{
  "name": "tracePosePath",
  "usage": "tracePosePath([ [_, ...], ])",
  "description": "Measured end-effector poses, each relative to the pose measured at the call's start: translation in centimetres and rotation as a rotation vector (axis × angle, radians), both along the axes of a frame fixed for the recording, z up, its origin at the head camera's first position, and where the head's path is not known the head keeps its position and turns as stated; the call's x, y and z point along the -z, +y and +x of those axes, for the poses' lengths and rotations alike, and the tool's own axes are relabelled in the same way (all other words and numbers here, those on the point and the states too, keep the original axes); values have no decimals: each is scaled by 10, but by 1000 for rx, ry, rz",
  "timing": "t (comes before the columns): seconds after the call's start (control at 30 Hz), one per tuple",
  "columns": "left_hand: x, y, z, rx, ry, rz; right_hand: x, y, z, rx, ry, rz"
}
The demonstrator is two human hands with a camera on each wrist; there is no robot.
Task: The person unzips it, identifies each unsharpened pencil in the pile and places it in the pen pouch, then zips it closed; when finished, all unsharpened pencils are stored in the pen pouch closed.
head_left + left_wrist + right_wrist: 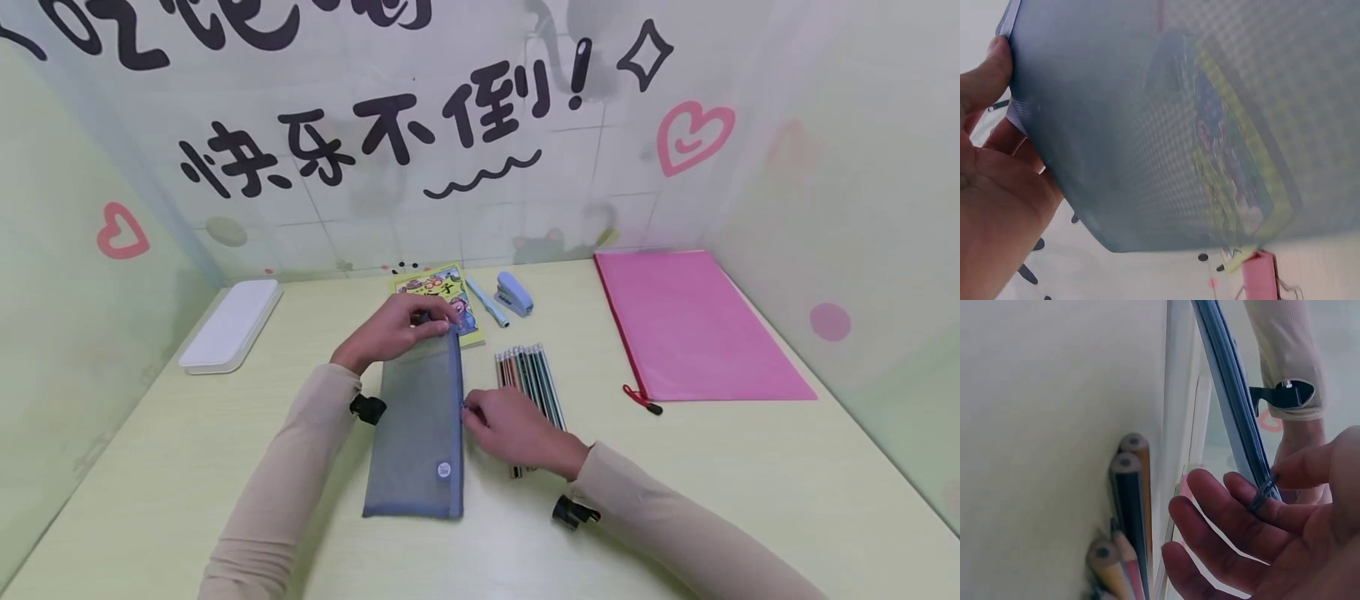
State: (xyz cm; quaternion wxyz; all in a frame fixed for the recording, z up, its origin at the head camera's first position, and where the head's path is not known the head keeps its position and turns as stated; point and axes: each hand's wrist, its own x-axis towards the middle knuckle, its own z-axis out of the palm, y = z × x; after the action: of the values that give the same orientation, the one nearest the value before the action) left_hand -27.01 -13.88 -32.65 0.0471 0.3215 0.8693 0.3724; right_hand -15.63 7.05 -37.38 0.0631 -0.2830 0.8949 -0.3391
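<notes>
Left fingers [441, 308] pinch the pouch's [412, 442] far corner, right fingers [1307, 467] its zipper pull [1262, 493].

A pale table [675, 492] carries a white box [231, 325] at left, a booklet [444, 283], blue pen [487, 302] and stapler [513, 294] above centre, pencils [531, 375] right of centre, a pink bag [705, 333] at right. Whether the grey pouch [412, 425] mid-frame touches it is unclear.
</notes>
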Motion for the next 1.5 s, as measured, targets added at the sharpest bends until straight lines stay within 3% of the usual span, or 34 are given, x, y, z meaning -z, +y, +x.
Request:
tracePosePath([
  [0.2,3,-9,-3,-112,-61,21,0,7,17,-109,-9,60],
  [0.37,4,-17,-4,-152,-59,40,-5,11,32,-214,-8,100],
  [0.67,1,-29,-7,-213,-24,113,-17,14,51,-240,-47,123],
  [0.8,0,-31,-7,-221,-6,157,-19,18,53,-266,-79,94],
  [0.9,-1,-31,-7,-215,-7,185,-18,19,48,-281,-132,-2],
  [1.0,-2,-30,-5,-203,-26,203,-16,17,40,-246,-202,-127],
  [1.2,-3,-23,-1,-154,-54,214,-17,8,20,-72,-325,-323],
  [1.33,-1,-14,3,-128,-47,200,-16,2,5,5,-354,-370],
  [1.5,2,2,10,-97,5,161,-14,-1,-15,99,-282,-363],
])
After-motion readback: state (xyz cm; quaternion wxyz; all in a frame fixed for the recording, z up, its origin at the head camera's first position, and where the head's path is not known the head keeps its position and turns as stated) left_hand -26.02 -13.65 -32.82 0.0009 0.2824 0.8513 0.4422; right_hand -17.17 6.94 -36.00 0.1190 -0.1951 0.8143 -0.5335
